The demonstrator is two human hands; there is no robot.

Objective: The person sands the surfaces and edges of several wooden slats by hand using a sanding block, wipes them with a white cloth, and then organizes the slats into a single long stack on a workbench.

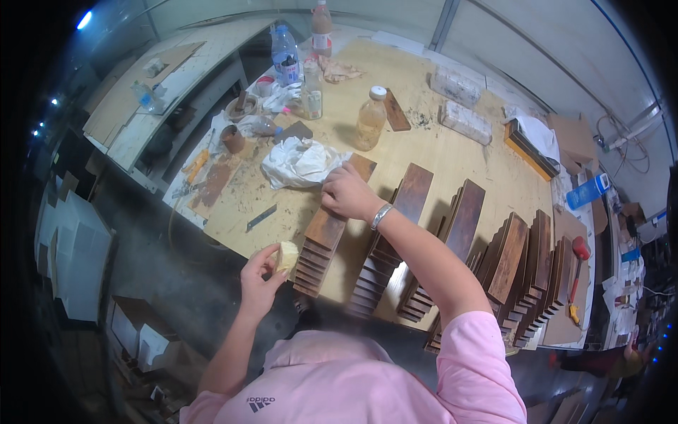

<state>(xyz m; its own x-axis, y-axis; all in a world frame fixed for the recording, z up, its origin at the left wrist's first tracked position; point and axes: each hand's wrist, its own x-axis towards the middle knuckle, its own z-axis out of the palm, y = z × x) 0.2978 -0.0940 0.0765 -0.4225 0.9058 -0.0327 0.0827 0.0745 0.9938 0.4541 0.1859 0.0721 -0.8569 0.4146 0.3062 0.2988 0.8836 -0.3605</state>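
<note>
Clearly, the left hand [258, 275] pinches a pale block [287, 257]; the right hand [346, 192], grip unclear, curls over stacked brown boards [325, 230].

Near centre, toward 12 o'clock, the right hand [346, 191] hides its own fingertips; we cannot tell what they grip. Toward 4 o'clock, the right forearm [427, 263] covers part of a brown board stack [465, 212]. At 6, the lower edge crops the pink shirt [332, 378]. Past 3, rim clutter [625, 297] is too small to identify.
</note>
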